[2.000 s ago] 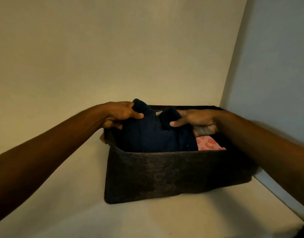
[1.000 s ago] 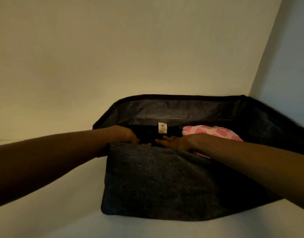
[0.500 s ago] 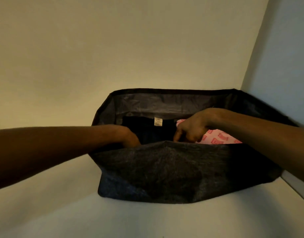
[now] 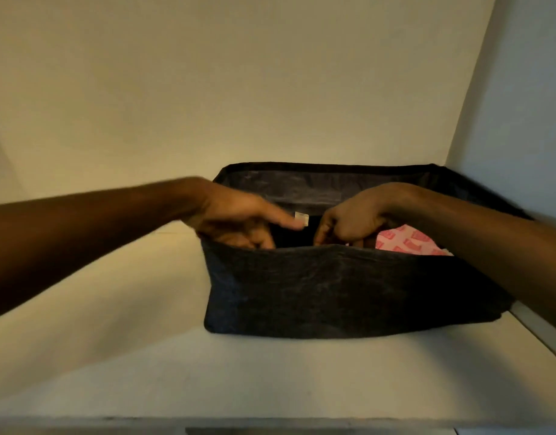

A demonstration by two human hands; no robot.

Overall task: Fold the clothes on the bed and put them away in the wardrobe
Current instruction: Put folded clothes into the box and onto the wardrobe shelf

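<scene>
A dark grey fabric bin (image 4: 348, 293) stands on a wardrobe shelf. Inside it on the left lies a folded dark garment (image 4: 289, 238) with a small white label (image 4: 301, 218). A pink patterned garment (image 4: 408, 243) lies inside on the right. My left hand (image 4: 235, 218) hovers over the bin's left end with fingers loosely extended, holding nothing, and is blurred by motion. My right hand (image 4: 355, 221) reaches down into the bin between the two garments, fingers curled down at the dark garment's right edge. The front wall hides its fingertips.
The pale shelf (image 4: 144, 356) stretches to the left of and in front of the bin. The wardrobe's back wall (image 4: 239, 89) is behind the bin and the side wall (image 4: 521, 120) is close on the right. The shelf's front edge runs along the bottom.
Both hands lowered the dark garment into the bin. Since half a second ago my left hand has lifted up out of the bin; my right hand stays curled inside it.
</scene>
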